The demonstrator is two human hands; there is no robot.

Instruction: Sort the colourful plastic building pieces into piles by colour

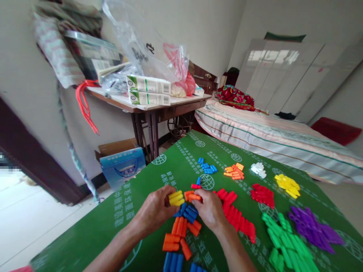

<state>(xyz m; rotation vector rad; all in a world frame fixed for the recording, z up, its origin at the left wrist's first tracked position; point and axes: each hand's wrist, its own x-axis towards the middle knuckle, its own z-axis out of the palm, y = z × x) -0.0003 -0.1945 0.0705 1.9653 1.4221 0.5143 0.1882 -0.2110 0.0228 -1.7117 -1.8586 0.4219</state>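
- Far left: blue box (122, 166) on the floor beside a cardboard carton (117, 146), below a cluttered side table (147, 106) with two green-and-white cartons (148, 90) and a clear plastic bag (144, 45).
- Left hand (154, 213) low on the green table (93, 230), grip clamped on a small bundle of yellow pegs (176, 198), thumb and fingers pinched round them.
- Just under both hands: loose mixed pile of orange pegs (177, 236) and blue pegs (188, 212), touching one another; more blue ones at the bottom edge.
- Right hand (210, 209) right beside the left, fingers closed over a few orange pegs (194, 196) at the fingertips; grip together on them, a red peg (196, 186) just above.
- Behind the hands, farther up the table: small blue cluster (207, 167), then small orange cluster (235, 171), well apart from the hands.
- Right of the right hand: long red heap (236, 215), touching the wrist side.
- Farther right: white cluster (258, 169), second red cluster (263, 195), yellow cluster (287, 184).
- Near right corner: big green heap (285, 241), purple heap (313, 228) just beside it.
- Beyond the table: bed (278, 141) with striped cover, white wardrobe (295, 71) behind.
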